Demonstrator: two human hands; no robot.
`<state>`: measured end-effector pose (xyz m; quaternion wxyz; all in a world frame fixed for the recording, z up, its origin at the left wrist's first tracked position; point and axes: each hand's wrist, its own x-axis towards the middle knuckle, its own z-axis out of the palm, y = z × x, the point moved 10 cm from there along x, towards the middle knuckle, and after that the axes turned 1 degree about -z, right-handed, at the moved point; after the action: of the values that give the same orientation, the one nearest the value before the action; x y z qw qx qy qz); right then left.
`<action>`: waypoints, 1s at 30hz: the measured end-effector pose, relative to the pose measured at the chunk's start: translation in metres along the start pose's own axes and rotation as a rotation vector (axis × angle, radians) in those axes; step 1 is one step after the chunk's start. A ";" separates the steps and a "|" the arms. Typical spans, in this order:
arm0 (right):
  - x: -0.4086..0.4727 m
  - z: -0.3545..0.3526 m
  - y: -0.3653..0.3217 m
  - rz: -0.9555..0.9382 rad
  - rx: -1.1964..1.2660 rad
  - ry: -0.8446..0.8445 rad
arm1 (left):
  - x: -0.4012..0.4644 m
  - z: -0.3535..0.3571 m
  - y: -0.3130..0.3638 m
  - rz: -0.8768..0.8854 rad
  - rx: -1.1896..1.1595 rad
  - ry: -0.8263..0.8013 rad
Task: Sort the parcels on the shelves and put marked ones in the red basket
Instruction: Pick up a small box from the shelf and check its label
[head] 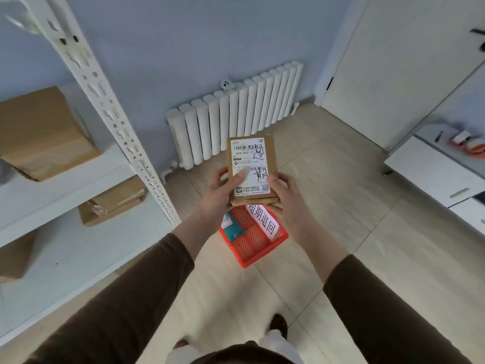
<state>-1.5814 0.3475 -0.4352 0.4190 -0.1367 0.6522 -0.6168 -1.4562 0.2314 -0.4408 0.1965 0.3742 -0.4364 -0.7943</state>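
Tiled floor [328, 206], white radiator [236, 114]; both hands' grip, left hand [217, 195], right hand [286, 203], clasps marked parcel [253, 164] above red basket [256, 241].

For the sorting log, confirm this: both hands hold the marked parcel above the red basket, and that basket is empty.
Wrong on one count. Both the left hand and right hand hold the marked parcel above the red basket, but the head view shows a teal packet already inside it.

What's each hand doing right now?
Left hand: grips the marked parcel, thumb on its label.
Right hand: grips the same parcel's right edge.
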 end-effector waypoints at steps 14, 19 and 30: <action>0.145 -0.079 0.072 0.229 0.019 -0.147 | 0.123 0.042 -0.119 -0.223 -0.147 0.220; 0.196 -0.073 0.132 0.403 0.184 -0.076 | 0.181 0.013 -0.158 -0.236 -0.206 0.327; 0.304 -0.093 0.299 0.677 0.249 -0.040 | 0.286 -0.025 -0.329 -0.343 -0.432 0.546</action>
<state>-1.7329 0.2602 -0.8353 0.6258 0.1271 0.5719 -0.5149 -1.6156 0.2133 -0.8467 0.2442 0.5892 -0.1219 -0.7605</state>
